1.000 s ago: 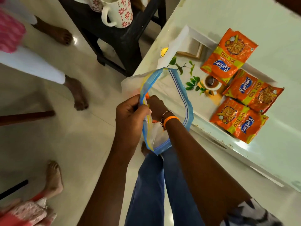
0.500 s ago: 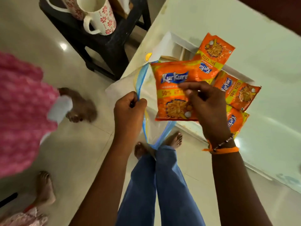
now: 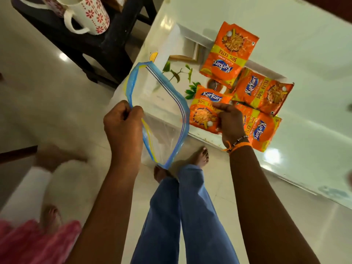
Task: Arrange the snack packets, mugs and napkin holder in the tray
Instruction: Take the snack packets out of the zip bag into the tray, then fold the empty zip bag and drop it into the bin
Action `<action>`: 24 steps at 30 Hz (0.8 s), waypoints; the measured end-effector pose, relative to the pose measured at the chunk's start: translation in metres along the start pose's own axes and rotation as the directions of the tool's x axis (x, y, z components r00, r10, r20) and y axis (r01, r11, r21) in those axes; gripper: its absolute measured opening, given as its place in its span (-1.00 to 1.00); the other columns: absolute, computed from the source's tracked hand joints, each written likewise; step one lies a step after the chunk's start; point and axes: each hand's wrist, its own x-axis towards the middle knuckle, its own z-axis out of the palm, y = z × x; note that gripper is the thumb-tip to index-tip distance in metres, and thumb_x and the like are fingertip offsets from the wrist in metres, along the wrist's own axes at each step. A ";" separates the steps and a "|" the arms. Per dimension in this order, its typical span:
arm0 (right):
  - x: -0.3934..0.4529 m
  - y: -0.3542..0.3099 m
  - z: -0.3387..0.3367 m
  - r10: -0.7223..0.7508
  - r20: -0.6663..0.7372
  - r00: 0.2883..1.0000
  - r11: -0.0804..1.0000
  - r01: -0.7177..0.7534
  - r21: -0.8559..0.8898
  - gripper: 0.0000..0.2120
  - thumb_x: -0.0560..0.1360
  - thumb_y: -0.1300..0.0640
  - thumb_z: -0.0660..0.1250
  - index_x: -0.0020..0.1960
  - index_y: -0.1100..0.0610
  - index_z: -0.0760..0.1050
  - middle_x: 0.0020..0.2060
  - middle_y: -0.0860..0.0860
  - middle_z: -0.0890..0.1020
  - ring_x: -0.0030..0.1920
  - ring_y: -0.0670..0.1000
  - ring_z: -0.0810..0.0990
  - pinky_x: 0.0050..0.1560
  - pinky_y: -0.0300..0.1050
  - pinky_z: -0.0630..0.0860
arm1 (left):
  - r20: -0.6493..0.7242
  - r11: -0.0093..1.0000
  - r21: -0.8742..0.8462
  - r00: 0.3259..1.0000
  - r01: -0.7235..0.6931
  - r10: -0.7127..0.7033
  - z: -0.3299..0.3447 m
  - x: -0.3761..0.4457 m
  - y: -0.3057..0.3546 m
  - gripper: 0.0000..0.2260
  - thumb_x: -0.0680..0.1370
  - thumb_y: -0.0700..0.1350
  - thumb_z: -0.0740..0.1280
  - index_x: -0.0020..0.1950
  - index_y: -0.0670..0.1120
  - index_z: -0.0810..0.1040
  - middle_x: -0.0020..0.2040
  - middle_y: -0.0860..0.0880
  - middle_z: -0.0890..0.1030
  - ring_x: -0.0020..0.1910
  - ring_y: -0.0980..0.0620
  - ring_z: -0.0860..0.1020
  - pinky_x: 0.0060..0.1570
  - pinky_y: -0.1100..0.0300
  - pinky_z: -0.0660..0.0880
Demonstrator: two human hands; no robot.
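Note:
My left hand [image 3: 123, 126] pinches the blue rim of a clear zip bag [image 3: 162, 119], which hangs open in front of the table edge. My right hand [image 3: 229, 121] grips an orange snack packet [image 3: 204, 113] and holds it low over the near edge of the white tray [image 3: 190, 37]. Three more orange packets lie in the tray: one at the back [image 3: 228, 52], one on the right [image 3: 264, 92], one at the front right [image 3: 263, 130]. A wooden napkin holder [image 3: 187, 54] sits in the tray's far left corner. Two white mugs with red flowers [image 3: 87, 14] stand on a dark stool.
The tray rests on a glossy white table [image 3: 285, 25]. The dark stool [image 3: 95, 42] stands left of the table on the tiled floor. Another person in pink and white [image 3: 38, 235] stands at the lower left, a bare foot [image 3: 57, 157] close to my left arm.
My right hand pulled an orange packet out of the zip bag, lifted it, then brought it down over the tray beside the other three. The person on the left has shifted.

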 end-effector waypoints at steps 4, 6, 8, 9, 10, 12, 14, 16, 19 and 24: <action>0.006 0.009 -0.003 -0.061 0.087 0.994 0.964 0.081 -0.252 -0.62 0.42 0.49 0.07 0.09 0.23 0.52 0.03 0.18 0.55 -0.16 0.00 0.55 -0.20 -0.20 0.52 | 0.068 0.999 -0.032 0.998 0.009 -0.007 0.004 -0.006 0.001 -0.77 0.38 -0.29 0.28 -0.36 -0.35 0.25 -0.46 -0.04 0.26 -0.41 0.02 0.22 -0.41 0.27 0.24; -0.001 0.010 -0.014 -0.175 0.086 0.981 0.885 0.195 -0.423 -0.62 0.41 0.48 0.12 0.14 0.25 0.51 0.16 0.19 0.51 0.09 0.13 0.52 0.07 0.02 0.53 | 0.100 0.999 -0.041 0.995 0.011 -0.007 0.005 -0.009 0.002 -0.77 0.37 -0.26 0.30 -0.28 -0.41 0.33 -0.37 -0.13 0.31 -0.33 -0.03 0.26 -0.32 0.17 0.31; -0.020 0.013 -0.021 -0.301 0.085 0.950 0.798 0.300 -0.522 -0.61 0.38 0.48 0.17 0.14 0.24 0.52 0.19 0.22 0.47 0.21 0.19 0.44 0.21 0.12 0.46 | 0.121 0.998 -0.056 0.992 0.035 -0.028 0.006 -0.010 0.003 -0.75 0.35 -0.22 0.30 -0.24 -0.43 0.38 -0.33 -0.16 0.37 -0.29 -0.04 0.33 -0.23 0.09 0.37; -0.032 0.016 -0.024 -0.327 0.115 0.938 0.787 0.338 -0.516 -0.62 0.38 0.48 0.20 0.13 0.24 0.52 0.17 0.22 0.48 0.16 0.17 0.47 0.18 0.03 0.50 | 0.129 0.996 -0.072 0.991 0.052 -0.042 0.006 -0.011 0.004 -0.74 0.34 -0.20 0.30 -0.23 -0.42 0.39 -0.33 -0.17 0.39 -0.28 -0.05 0.35 -0.19 0.07 0.39; -0.044 0.019 -0.026 -0.307 0.178 0.935 0.806 0.355 -0.473 -0.64 0.38 0.47 0.25 0.13 0.24 0.51 0.15 0.20 0.50 0.09 0.13 0.51 0.08 -0.14 0.55 | 0.137 0.994 -0.082 0.989 0.073 -0.061 0.006 -0.012 0.006 -0.75 0.33 -0.18 0.30 -0.24 -0.39 0.41 -0.35 -0.16 0.40 -0.27 -0.05 0.36 -0.17 0.05 0.41; -0.068 0.026 -0.021 -0.168 0.361 0.917 0.904 0.289 -0.314 -0.59 0.36 0.46 0.33 0.19 0.25 0.45 0.15 0.15 0.55 0.01 0.03 0.56 -0.17 -0.46 0.52 | 0.149 0.988 -0.106 0.984 0.116 -0.100 0.006 -0.015 0.011 -0.84 0.33 -0.20 0.30 -0.30 -0.30 0.44 -0.41 -0.08 0.42 -0.30 -0.04 0.38 -0.17 0.06 0.42; -0.084 0.037 -0.007 -0.117 0.497 0.860 0.943 0.253 -0.215 -0.46 0.32 0.41 0.43 0.25 0.21 0.38 0.17 0.08 0.54 0.03 -0.18 0.53 -0.15 -0.58 0.44 | 0.166 0.971 -0.166 0.976 0.171 -0.144 0.006 -0.017 0.014 -0.86 0.38 -0.29 0.28 -0.38 -0.20 0.39 -0.53 0.05 0.43 -0.39 0.05 0.37 -0.25 0.13 0.39; -0.094 0.048 0.013 -0.184 0.503 0.844 0.948 0.288 -0.137 -0.34 0.26 0.33 0.51 0.29 0.14 0.34 0.18 -0.05 0.50 0.12 -0.30 0.47 0.06 -0.58 0.36 | 0.203 0.952 -0.219 0.965 0.212 -0.168 0.008 -0.019 0.017 -0.79 0.41 -0.37 0.23 -0.40 -0.18 0.35 -0.60 0.10 0.43 -0.44 0.09 0.35 -0.28 0.18 0.37; -0.098 0.049 0.031 -0.280 0.262 0.923 0.958 0.287 0.014 -0.54 0.35 0.35 0.44 0.19 0.13 0.45 0.07 0.00 0.56 0.04 -0.26 0.54 0.09 -0.40 0.46 | 0.292 0.908 -0.305 0.936 0.288 -0.198 0.009 -0.022 0.025 -0.81 0.46 -0.34 0.25 -0.33 -0.14 0.41 -0.47 0.05 0.50 -0.36 0.06 0.44 -0.23 0.16 0.46; -0.075 0.023 0.018 -0.282 0.219 0.934 0.959 0.267 0.096 -0.84 0.53 0.23 0.24 -0.04 0.13 0.60 -0.10 0.01 0.65 0.03 0.00 0.59 0.22 0.08 0.46 | 0.143 0.981 -0.163 0.986 0.106 -0.082 -0.004 -0.001 0.022 -0.92 0.45 -0.02 0.37 -0.17 0.02 0.50 -0.16 0.09 0.56 -0.16 0.20 0.54 -0.12 0.32 0.48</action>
